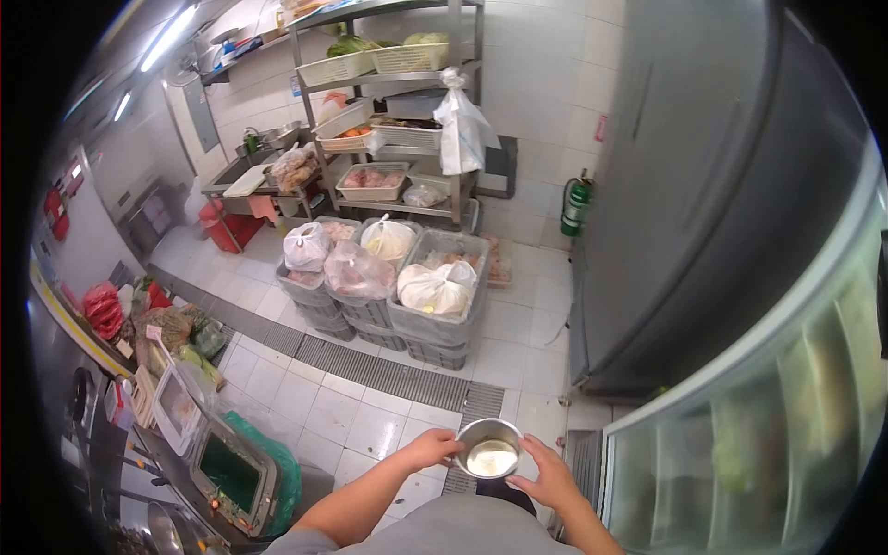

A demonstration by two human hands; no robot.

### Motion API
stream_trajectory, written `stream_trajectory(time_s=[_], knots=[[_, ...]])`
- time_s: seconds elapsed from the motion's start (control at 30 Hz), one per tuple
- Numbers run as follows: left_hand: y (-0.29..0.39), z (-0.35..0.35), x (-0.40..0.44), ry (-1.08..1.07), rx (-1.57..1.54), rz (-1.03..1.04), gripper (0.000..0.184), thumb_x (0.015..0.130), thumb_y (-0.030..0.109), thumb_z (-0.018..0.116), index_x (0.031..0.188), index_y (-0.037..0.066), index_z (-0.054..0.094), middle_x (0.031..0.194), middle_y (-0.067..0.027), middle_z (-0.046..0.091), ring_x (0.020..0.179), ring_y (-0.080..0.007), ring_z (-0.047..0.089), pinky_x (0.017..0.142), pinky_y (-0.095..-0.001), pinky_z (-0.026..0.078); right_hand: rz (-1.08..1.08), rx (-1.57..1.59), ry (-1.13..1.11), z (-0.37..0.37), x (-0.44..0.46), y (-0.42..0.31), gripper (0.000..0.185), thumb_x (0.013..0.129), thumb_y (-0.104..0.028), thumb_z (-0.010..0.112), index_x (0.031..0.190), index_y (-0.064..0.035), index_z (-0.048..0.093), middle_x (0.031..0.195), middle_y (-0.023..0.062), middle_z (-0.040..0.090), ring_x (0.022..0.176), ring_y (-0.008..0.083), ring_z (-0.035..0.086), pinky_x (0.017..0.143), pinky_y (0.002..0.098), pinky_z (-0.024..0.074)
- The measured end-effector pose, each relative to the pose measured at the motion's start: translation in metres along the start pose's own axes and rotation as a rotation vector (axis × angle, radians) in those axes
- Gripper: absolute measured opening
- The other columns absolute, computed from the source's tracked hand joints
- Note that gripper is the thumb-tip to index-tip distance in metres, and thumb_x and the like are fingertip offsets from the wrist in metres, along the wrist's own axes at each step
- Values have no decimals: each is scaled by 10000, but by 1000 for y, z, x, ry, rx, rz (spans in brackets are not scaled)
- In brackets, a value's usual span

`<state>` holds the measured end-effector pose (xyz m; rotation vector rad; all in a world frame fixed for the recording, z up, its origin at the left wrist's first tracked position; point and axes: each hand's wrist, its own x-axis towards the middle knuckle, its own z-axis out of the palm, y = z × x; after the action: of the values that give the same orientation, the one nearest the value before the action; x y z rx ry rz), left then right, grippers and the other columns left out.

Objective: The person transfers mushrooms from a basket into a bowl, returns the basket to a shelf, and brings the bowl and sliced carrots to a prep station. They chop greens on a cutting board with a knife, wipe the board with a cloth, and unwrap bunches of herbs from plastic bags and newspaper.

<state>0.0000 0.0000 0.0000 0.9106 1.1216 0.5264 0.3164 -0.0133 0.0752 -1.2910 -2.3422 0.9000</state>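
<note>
Person stands in a tiled kitchen, both hands up in front of the body. Landmark: grey plastic crate stack (437,322), ahead of the person.

Round silver metal bowl (490,429) is held in the air on the person's side of the crate stack, upright enough that its inside shows from above. Pale, shiny patch in the bottom; can't tell if it's contents or bare metal glare.

Left hand (433,449): partly closed, fingers curled, thumb and fingertips at the bowl's left rim. Right hand (552,474): half open, thumb and fingers set apart against the bowl's right side. Both have hold of it.

Crate stack carries knotted, filled plastic bags, white and clear. Grey metal shelf rack (454,37) is just behind it, with pale baskets of greens and other food; white plastic bag (460,129) hangs off the rack's right side.

Right of the stack: green fire extinguisher (575,205) by the wall, then tall grey metal cabinet (666,185).

Left of the stack, nearer the person: pile of bagged vegetables (166,324), and open bin with grey rim (265,499) with green plastic bag (282,472) around it. Long metal floor grating (370,372) runs between stack and person.
</note>
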Motion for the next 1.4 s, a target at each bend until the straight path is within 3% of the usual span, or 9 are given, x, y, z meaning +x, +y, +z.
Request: stream_trajectory(time_s=[0.2, 0.63, 0.73, 0.77, 0.83, 1.0, 1.27, 1.33, 1.4], knots=[[-26, -115, 13, 616, -123, -192, 314, 937, 214, 653, 1065, -72, 680, 1022, -159, 723, 905, -252, 742, 774, -381, 633, -72, 142, 129, -71, 187, 52, 780, 803, -300, 888, 1467, -99, 532, 1216, 150, 681, 1096, 280, 654, 958, 395, 533], [-173, -129, -41, 1378, -1103, 57, 251, 914, 129, 556, 1105, -31, 532, 1065, -167, 602, 921, -459, 737, 708, -457, 623, -628, 119, 393, -274, 611, -117, 715, 832, -216, 828, 1460, -58, 526, 1370, 162, 629, 1156, 271, 646, 970, 397, 537], [-193, -157, -15, 1254, -1172, 87, 591, 1007, 296, 607, 1515, 40, 447, 1479, -172, 537, 1173, -403, 666, 940, -439, 595, -698, -25, 502, -321, 665, -186, 728, 833, -234, 811, 1470, -55, 509, 1430, 206, 573, 1247, 332, 622, 1034, 422, 520], [-180, -175, -6, 1250, -1173, 103, 591, 1007, 296, 607, 1515, 40, 447, 1479, -172, 537, 1173, -403, 666, 940, -439, 595, -728, -82, 560, -338, 687, -204, 744, 828, -230, 809, 1481, -61, 493, 1451, 207, 555, 1277, 337, 602, 1058, 431, 506], [-142, -205, 7, 1377, -1115, 139, 260, 909, 127, 550, 1115, -26, 516, 1036, -149, 561, 908, -456, 736, 717, -460, 617, -757, -265, 716, -372, 731, -232, 762, 823, -251, 803, 1488, -71, 478, 1471, 205, 539, 1317, 355, 568, 1095, 446, 483], [-104, -278, 50, 1336, -1016, 203, 173, 919, 153, 572, 1014, 13, 540, 1046, -137, 562, 927, -440, 737, 705, -452, 613, -631, -602, 970, -465, 840, -282, 795, 817, -398, 790, 1483, -93, 480, 1432, 191, 562, 1320, 366, 551, 1088, 463, 491], [-29, -252, 123, 1541, -1160, 295, 246, 918, 218, 600, 1059, 26, 542, 1058, -96, 528, 947, -435, 733, 691, -426, 577, -561, -686, 1123, -568, 968, -323, 810, 790, -448, 807, 1458, -92, 517, 1386, 217, 590, 1298, 399, 567, 1061, 466, 512], [-32, -225, 140, 1516, -1238, 214, 487, 1007, 253, 600, 1365, -74, 556, 1343, -201, 620, 1086, -394, 704, 878, -442, 607, -636, -632, 1222, -604, 1037, -324, 899, 769, -517, 818, 1496, -92, 502, 1349, 250, 606, 1265, 395, 598, 1063, 467, 505], [-22, -198, 155, 1563, -1308, 224, 471, 1007, 240, 595, 1344, -87, 562, 1319, -204, 626, 1071, -387, 709, 873, -441, 609, -634, -492, 1189, -635, 1081, -334, 918, 761, -559, 817, 1488, -89, 509, 1358, 252, 605, 1268, 386, 601, 1066, 448, 503]])
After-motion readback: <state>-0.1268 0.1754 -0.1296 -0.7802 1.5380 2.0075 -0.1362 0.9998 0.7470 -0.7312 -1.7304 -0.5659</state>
